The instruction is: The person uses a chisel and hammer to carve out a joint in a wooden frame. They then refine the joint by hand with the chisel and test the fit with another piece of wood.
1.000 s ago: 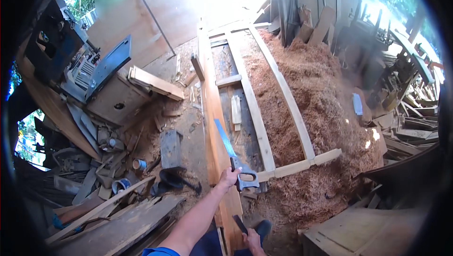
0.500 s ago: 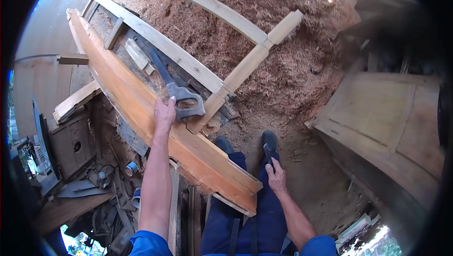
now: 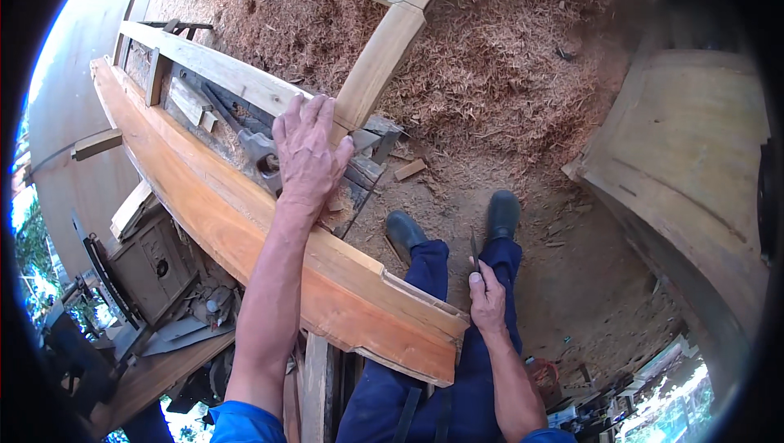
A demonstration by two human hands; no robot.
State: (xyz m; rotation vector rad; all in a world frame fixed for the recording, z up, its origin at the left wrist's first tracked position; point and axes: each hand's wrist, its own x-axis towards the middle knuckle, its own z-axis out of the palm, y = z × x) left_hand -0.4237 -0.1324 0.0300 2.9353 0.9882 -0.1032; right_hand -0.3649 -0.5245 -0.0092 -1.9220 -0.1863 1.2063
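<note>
My left hand [image 3: 310, 153] is closed over the near corner of a pale wooden frame [image 3: 380, 67], where a rail meets a thick post. Its fingers reach over the joint and the thumb lies on the right side; the post's lower end is hidden under the hand. Just left of the hand lies a handsaw [image 3: 260, 151] with a grey handle, its blade pointing away. In front of my right leg, my right hand [image 3: 487, 300] grips a slim dark hand tool [image 3: 474, 251], its thin end pointing up; its exact kind is unclear. A long curved orange-brown beam [image 3: 237, 235] runs under my left forearm.
Reddish wood shavings [image 3: 506, 75] are heaped beyond the frame. A curved wooden panel [image 3: 678, 141] stands at the right. Offcuts [image 3: 189, 104] lie near the saw, and a small wood block [image 3: 410, 169] is on the ground. Clutter and a wooden box [image 3: 155, 259] fill the lower left.
My left hand has left the saw handle and moved onto the frame's corner. The saw remains lying there. My right hand still holds the slim tool; the whole view has shifted.
</note>
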